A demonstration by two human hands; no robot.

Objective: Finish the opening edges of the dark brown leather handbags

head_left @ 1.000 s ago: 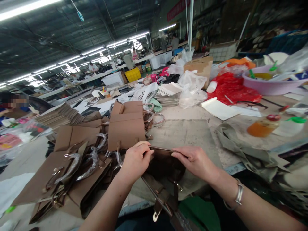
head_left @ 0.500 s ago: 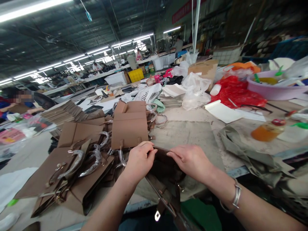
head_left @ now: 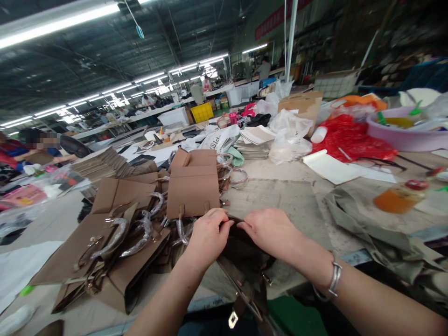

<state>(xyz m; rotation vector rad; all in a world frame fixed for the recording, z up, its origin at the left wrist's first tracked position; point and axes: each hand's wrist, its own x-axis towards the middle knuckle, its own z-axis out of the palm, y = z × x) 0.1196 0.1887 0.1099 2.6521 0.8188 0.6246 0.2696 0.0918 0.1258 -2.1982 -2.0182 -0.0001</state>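
Note:
Both hands pinch the far top edge of a dark brown handbag (head_left: 241, 254), which gapes open toward me at the table's front edge. My left hand (head_left: 210, 235) grips that edge on the left, thumb against fingers. Close beside it, my right hand (head_left: 268, 231) holds the same edge, and a metal bracelet sits on that wrist. A strap with a shiny metal clasp (head_left: 233, 319) hangs from the bag's near side. Just beyond my left hand stands a brown handbag (head_left: 192, 191). More brown handbags (head_left: 119, 270) with plastic-wrapped handles lie to the left.
A grey cloth (head_left: 280, 198) lies under and beyond the bag. Stacked brown panels (head_left: 101, 165) sit at the left. On the right are a crumpled grey-green cloth (head_left: 367, 228), a jar of orange liquid (head_left: 399, 198), a red plastic bag (head_left: 350, 135) and a lilac basin (head_left: 406, 135). A co-worker sits far left.
My hands have come closer together along the bag's edge, the right one moving left. The view has shifted slightly, so the scene sits a little lower and further right.

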